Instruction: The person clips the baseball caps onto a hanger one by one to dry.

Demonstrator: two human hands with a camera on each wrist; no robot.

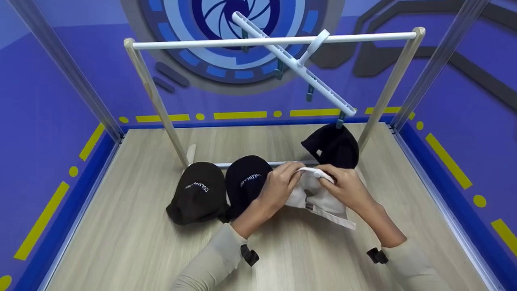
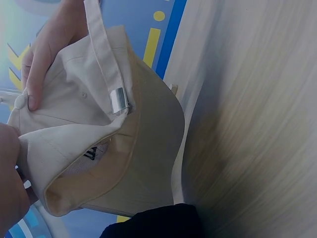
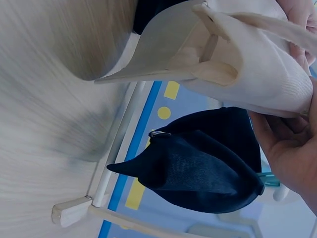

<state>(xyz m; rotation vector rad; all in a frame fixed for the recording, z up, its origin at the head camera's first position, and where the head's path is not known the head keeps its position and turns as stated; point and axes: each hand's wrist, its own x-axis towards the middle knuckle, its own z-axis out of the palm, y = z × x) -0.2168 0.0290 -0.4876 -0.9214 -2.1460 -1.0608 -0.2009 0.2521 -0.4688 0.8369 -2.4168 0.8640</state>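
Both hands hold a beige cap upside-brim-down in front of the rack, its rear opening and strap facing the person. My left hand pinches the top of the crown from the left. From the other side, my right hand grips the crown near the button, thumb along the fabric. The loose strap carries a metal buckle. Just beyond the right hand, a black cap hangs from a dark green clip. Part of the left hand's fingers is hidden behind the crown in the head view.
A white hanger with several clips hangs aslant on the white bar of a wooden-legged rack. On the wooden table, a dark brown cap and a black cap lie left of the hands. Blue panels stand around.
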